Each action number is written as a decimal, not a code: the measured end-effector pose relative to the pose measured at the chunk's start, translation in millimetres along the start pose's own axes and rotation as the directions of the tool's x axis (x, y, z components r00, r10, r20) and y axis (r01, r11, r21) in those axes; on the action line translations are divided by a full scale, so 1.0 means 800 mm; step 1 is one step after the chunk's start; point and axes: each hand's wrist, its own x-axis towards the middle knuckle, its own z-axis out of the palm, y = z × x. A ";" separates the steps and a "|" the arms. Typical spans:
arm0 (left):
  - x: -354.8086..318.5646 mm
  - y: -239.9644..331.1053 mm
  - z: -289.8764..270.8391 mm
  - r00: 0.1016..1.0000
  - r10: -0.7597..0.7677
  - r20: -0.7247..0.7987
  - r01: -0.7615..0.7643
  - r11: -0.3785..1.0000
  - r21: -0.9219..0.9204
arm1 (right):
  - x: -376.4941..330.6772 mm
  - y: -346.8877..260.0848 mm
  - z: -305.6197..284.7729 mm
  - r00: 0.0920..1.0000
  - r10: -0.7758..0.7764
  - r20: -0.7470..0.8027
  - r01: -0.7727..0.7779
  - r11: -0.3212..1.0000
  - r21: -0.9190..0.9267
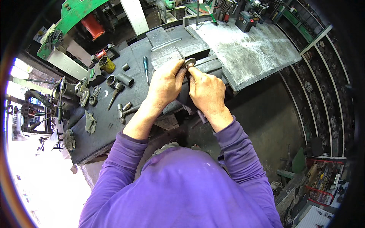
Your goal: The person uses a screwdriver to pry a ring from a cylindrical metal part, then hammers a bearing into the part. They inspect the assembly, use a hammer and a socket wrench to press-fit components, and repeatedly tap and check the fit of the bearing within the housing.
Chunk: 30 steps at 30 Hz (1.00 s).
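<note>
Grip of left hand [166, 85] and right hand [207, 91] is pinched closed on a round metal disc [189, 60], upper centre of the frame, so work looks under way, how much remains unclear, with a tube [125, 79] loose on the surface [133, 95] at left.

Shows two bare hands [165, 85], one round dark metal disc [190, 61], one blue-handled screwdriver [145, 67], one yellow cylindrical can [107, 65], one grey metal hammer [120, 111], one long grey tube [124, 79], one flat pale ring [105, 94].
</note>
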 end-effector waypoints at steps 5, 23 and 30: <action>-0.006 -0.005 -0.014 1.000 0.013 0.012 -0.013 0.999 0.033 | -0.004 -0.038 -0.060 0.948 0.156 0.278 -0.177 0.983 0.052; 0.014 -0.007 -0.027 0.987 0.038 0.157 -0.056 0.992 0.117 | 0.010 -0.043 -0.065 0.984 0.030 0.176 -0.012 0.994 -0.106; 0.024 -0.004 -0.028 0.977 0.072 0.199 -0.096 0.989 0.112 | 0.012 -0.031 -0.054 0.992 -0.085 0.097 0.104 0.971 -0.214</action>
